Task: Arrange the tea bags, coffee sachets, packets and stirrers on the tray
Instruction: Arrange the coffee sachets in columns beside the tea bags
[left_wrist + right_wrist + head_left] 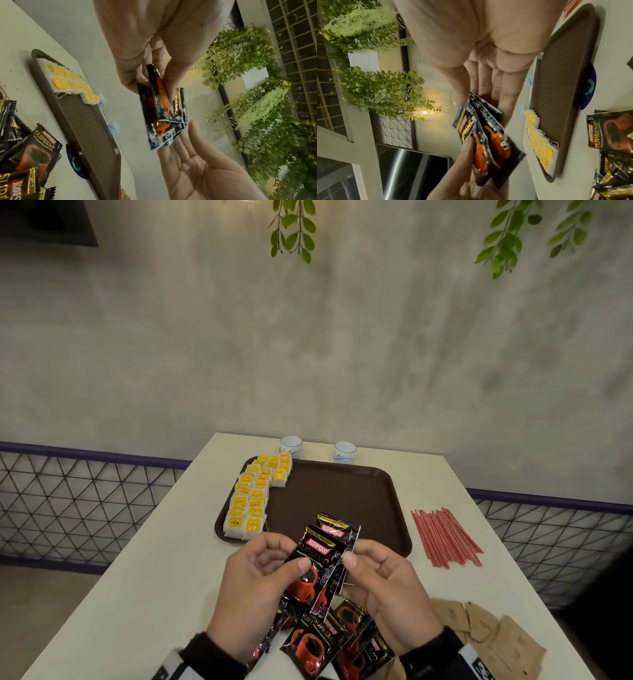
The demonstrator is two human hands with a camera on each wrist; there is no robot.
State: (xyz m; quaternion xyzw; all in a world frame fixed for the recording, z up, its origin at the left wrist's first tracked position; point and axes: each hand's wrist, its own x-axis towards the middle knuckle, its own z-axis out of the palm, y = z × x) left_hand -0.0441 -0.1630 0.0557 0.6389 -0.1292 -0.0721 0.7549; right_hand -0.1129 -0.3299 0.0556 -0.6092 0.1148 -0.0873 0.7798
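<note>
Both hands hold a small fan of black coffee sachets (pixel 322 553) in the air just in front of the brown tray (pixel 342 498). My left hand (pixel 291 556) pinches them at the lower left with thumb on top. My right hand (pixel 349 563) pinches their right edge, its fingers behind them. The left wrist view shows the sachets (pixel 163 111) between thumb and fingers. Yellow-tagged tea bags (pixel 255 494) lie in rows along the tray's left side. More sachets (pixel 329 642) lie loose under my wrists. Red stirrers (pixel 445 537) and brown paper packets (pixel 493 635) lie on the table to the right.
Two small white cups (pixel 291 446) (pixel 345 451) stand behind the tray at the table's far edge. The tray's middle and right hold nothing. A wire-mesh railing (pixel 85 501) runs past both sides of the white table (pixel 154 559). Green leaves (pixel 294 227) hang above.
</note>
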